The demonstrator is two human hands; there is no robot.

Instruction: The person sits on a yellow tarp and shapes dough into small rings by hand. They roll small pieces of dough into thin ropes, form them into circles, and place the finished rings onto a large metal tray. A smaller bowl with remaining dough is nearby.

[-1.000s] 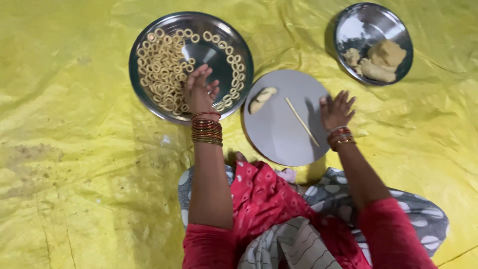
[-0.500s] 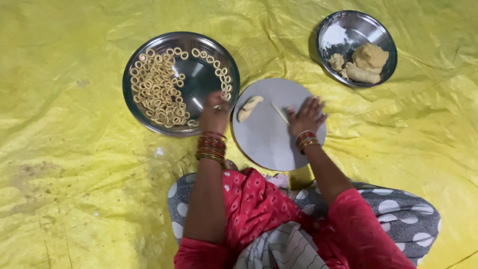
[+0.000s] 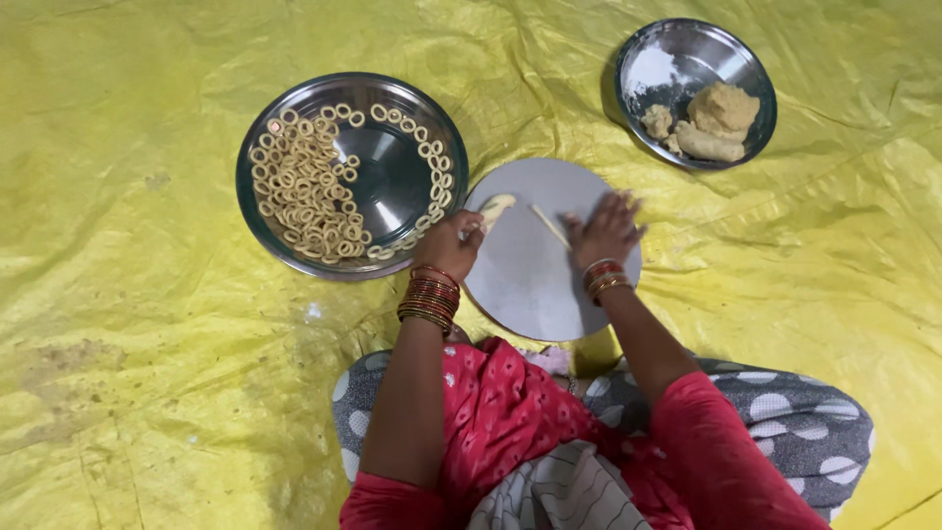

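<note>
Since half a second before, both hands had shifted on the round grey board (image 3: 535, 285): the left hand (image 3: 449, 245) had come off the rim of the big steel plate and closed in on the small dough lump (image 3: 497, 206), while the right hand (image 3: 603, 231) had slid a little nearer the board's right side. That pale dough lump lay at the far-left edge of the board, and the left grip was curled with its fingertips touching or pinching the lump's near end; whether it truly held it could not be told. A thin dough strip (image 3: 549, 225) lay slantwise just right of the lump, near the board's far middle. The right hand rested flat and open, fingers spread, palm down on the board, with its fingertips just beside the strip's near end. Both wrists carried stacks of red and gold bangles.

Left of the board and touching its edge sat the large steel plate (image 3: 392, 182), with many small dough rings (image 3: 304, 191) heaped on its left half and strung along its far and right rim. Far to the right, well apart from the board, stood a smaller steel bowl (image 3: 731, 59) holding chunks of tan dough (image 3: 721, 118). Everything lay on a crumpled yellow sheet (image 3: 147, 294) spread over the floor.
</note>
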